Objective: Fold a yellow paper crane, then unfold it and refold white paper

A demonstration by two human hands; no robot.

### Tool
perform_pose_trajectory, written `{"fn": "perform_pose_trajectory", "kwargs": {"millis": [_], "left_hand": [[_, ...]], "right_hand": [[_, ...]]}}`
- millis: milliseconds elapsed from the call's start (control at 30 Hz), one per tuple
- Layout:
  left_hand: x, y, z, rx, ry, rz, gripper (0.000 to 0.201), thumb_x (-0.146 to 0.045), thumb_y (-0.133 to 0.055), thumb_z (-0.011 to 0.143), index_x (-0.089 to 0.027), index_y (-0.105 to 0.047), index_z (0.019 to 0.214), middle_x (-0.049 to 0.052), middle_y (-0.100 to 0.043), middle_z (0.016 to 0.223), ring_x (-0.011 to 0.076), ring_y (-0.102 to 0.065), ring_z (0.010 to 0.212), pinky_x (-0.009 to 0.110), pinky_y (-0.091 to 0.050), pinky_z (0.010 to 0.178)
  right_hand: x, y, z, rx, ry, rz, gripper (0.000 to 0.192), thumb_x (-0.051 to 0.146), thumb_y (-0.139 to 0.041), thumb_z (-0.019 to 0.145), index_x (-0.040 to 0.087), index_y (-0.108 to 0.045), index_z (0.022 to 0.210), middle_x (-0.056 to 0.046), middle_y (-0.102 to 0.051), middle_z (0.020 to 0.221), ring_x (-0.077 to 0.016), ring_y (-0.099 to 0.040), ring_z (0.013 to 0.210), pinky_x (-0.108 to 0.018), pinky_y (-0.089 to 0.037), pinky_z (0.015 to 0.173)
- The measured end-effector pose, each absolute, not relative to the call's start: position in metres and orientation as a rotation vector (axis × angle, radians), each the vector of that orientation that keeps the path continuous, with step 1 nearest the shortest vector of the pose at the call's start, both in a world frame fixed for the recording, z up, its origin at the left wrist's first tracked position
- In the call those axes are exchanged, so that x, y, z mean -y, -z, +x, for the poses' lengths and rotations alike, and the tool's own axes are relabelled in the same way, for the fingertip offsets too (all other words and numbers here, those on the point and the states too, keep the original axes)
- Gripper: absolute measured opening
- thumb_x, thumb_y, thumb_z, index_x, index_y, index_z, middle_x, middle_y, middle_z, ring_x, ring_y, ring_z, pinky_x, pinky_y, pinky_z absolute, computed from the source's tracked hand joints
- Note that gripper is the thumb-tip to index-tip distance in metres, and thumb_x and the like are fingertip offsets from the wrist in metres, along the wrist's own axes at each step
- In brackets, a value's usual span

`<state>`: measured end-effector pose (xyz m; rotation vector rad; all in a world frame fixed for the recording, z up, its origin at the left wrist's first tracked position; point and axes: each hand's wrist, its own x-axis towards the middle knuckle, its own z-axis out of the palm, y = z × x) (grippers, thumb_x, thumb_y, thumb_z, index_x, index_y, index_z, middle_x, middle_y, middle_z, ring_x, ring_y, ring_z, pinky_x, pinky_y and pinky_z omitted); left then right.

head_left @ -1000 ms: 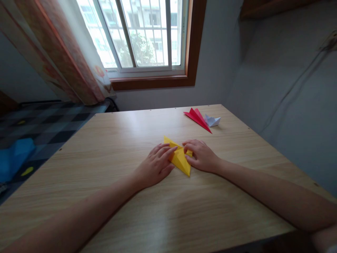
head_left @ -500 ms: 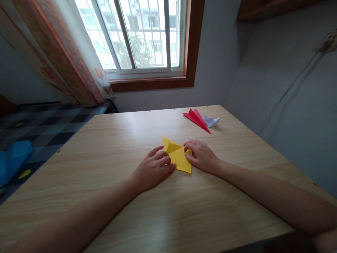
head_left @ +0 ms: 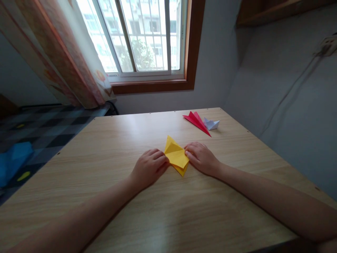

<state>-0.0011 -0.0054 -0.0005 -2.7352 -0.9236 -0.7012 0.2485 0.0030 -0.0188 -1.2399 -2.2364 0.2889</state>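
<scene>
Between my hands, at the middle of the table, is a folded piece of yellow paper (head_left: 177, 157). One pointed flap stands toward the window, and a second point shows below the near edge of the upper layer. My left hand (head_left: 150, 166) pinches the paper's left corner, its fingers curled together. On the opposite side my right hand (head_left: 201, 158) grips the right edge between thumb and fingers. The fingertips of both hands partly cover the corners they hold.
A red paper plane (head_left: 197, 123) and a white paper boat (head_left: 211, 123) lie touching or nearly so toward the back right of the wooden table (head_left: 126, 140). Left of the table, blue paper (head_left: 15, 158) rests on a checked cloth (head_left: 50, 130).
The yellow paper has turned slightly, and its lower point now shows below the upper layer. My left fingers have moved from lying over the paper to pinching its left corner.
</scene>
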Motion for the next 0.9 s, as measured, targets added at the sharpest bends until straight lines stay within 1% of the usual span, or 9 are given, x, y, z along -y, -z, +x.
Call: {"fn": "perform_pose_trajectory", "kwargs": {"millis": [200,333,433,600,667,733,800,900], "left_hand": [[0.0043,-0.0002,0.0005,1.017,0.852,-2.788,0.017,-0.024,-0.056,0.093,-0.019,-0.06,0.077,0.004,-0.067,0.082,0.0171,-0.059,0.076,0.029,-0.048,0.068],[0.0025,0.002,-0.0007,1.115,0.899,-2.796,0.008,-0.021,-0.059,0.088,-0.02,-0.06,0.08,0.003,-0.066,0.085,0.0176,-0.06,0.078,0.029,-0.049,0.068],[0.0012,0.0035,-0.0013,1.135,0.915,-2.816,0.006,-0.018,-0.059,0.086,-0.02,-0.059,0.08,0.003,-0.065,0.085,0.0176,-0.06,0.078,0.029,-0.049,0.068],[0.0003,0.0042,-0.0014,1.166,0.959,-2.838,0.007,-0.017,-0.057,0.086,-0.02,-0.058,0.079,0.002,-0.064,0.085,0.0171,-0.06,0.077,0.029,-0.049,0.068],[0.0001,0.0046,-0.0016,1.175,0.971,-2.844,0.007,-0.016,-0.058,0.085,-0.02,-0.057,0.08,0.002,-0.064,0.085,0.017,-0.06,0.078,0.028,-0.048,0.068],[0.0,0.0051,-0.0016,1.18,0.975,-2.846,0.006,-0.016,-0.058,0.085,-0.02,-0.057,0.08,0.002,-0.064,0.086,0.0171,-0.06,0.078,0.029,-0.049,0.069],[0.0002,0.0052,-0.0015,1.184,0.972,-2.85,0.006,-0.017,-0.058,0.085,-0.02,-0.057,0.081,0.003,-0.064,0.086,0.0174,-0.06,0.079,0.029,-0.049,0.07],[0.0016,0.0042,-0.0009,1.154,0.961,-2.868,0.005,-0.017,-0.058,0.086,-0.02,-0.058,0.082,0.003,-0.064,0.087,0.0174,-0.06,0.08,0.029,-0.05,0.072]], "right_hand": [[0.0004,0.0184,0.2484,2.171,-0.31,-1.171,0.021,0.031,-0.048,0.096,0.02,-0.066,0.096,-0.008,-0.071,0.107,-0.0228,-0.062,0.104,-0.04,-0.043,0.095],[0.001,0.0207,0.2508,2.167,-0.293,-1.069,0.026,0.04,-0.055,0.093,0.02,-0.064,0.107,-0.01,-0.07,0.114,-0.0254,-0.062,0.108,-0.044,-0.043,0.096],[0.0009,0.0217,0.2523,2.182,-0.283,-1.033,0.032,0.041,-0.059,0.091,0.019,-0.062,0.113,-0.011,-0.069,0.116,-0.0264,-0.062,0.109,-0.045,-0.043,0.096],[0.0003,0.021,0.253,2.191,-0.318,-0.956,0.032,0.043,-0.057,0.092,0.021,-0.062,0.114,-0.011,-0.069,0.117,-0.0262,-0.062,0.11,-0.045,-0.044,0.098],[0.0002,0.0211,0.2523,2.195,-0.3,-0.957,0.031,0.039,-0.061,0.09,0.021,-0.062,0.115,-0.011,-0.069,0.117,-0.0263,-0.062,0.11,-0.045,-0.044,0.097],[0.0,0.022,0.2512,2.195,-0.272,-0.974,0.029,0.03,-0.062,0.087,0.02,-0.062,0.114,-0.01,-0.07,0.116,-0.0258,-0.063,0.108,-0.044,-0.046,0.097],[-0.0006,0.0235,0.2504,2.2,-0.244,-0.984,0.03,0.019,-0.059,0.084,0.02,-0.062,0.114,-0.01,-0.07,0.115,-0.0252,-0.063,0.107,-0.044,-0.046,0.096],[-0.0027,0.0261,0.2502,2.195,-0.227,-1.009,0.036,0.01,-0.055,0.079,0.02,-0.063,0.113,-0.009,-0.07,0.115,-0.0248,-0.064,0.107,-0.043,-0.047,0.096]]}}
